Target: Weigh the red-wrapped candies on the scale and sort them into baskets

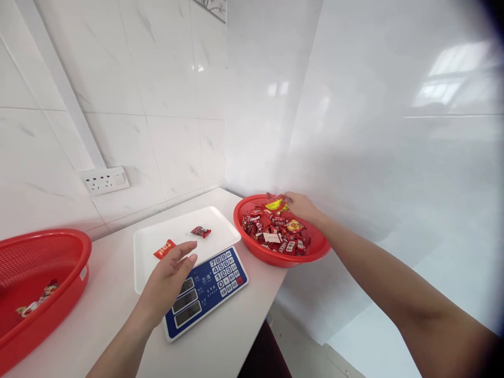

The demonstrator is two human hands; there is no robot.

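My right hand (301, 206) grips a red-and-yellow candy packet (276, 203) at the far rim of a red plastic basket (275, 259). Below it in the basket lies a heap of small red-wrapped candies (289, 245). My left hand (167, 275) hovers above the scale, thumb and fingers apart, with nothing visible in it. The digital scale (208, 289) has a blue keypad panel and a white weighing tray (220, 228). On that tray rest a dark red wrapped candy (201, 231) and an orange-red packet (164, 249), which is close to my left fingers.
At the left stands a second red basket (84, 257) with a few wrapped pieces (37, 302) inside. The white table (106, 294) meets a tiled wall with a power socket (105, 181). Its right edge drops to the floor beside the right-hand wall.
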